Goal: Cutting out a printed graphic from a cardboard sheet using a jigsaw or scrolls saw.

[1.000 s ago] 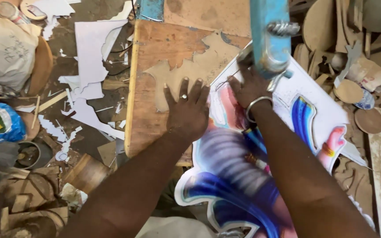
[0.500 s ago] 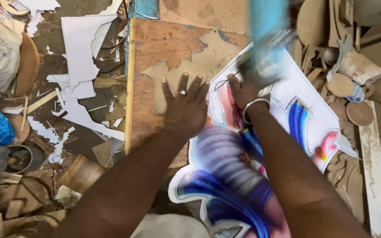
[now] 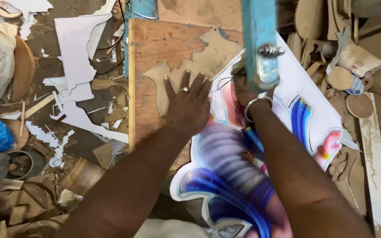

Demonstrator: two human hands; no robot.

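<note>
Plywood table (image 3: pixel 155 48), sawdust-coated, with a blue metal saw arm (image 3: pixel 259 39) overhanging it at 12 o'clock.

Item 1: printed board (image 3: pixel 243 176), glossy, in blue, purple and pink with a white margin. It lies flat on the table from the saw arm down toward 6 o'clock, partly over the table's near edge.

Item 2: your left hand (image 3: pixel 189 103), fingers spread flat, ring on one finger. It grips nothing; the palm presses the board's left edge and the table beside it.

Item 3: your right hand (image 3: pixel 245 94), metal bangle at the wrist. It rests on the board directly under the saw arm; the fingertips are hidden, so you cannot tell how far they are curled.

Item 4: offcuts on the floor (image 3: pixel 80 128) at 9 o'clock, white scraps and wooden pieces.

Hazards, as judged:
- Right fingers sit very near the cutting point; a slip on the glossy print could carry them in.
- The bangle could catch on the arm's bolt (image 3: pixel 270 50).
- The overhanging board may sag and twist the cut line.
</note>
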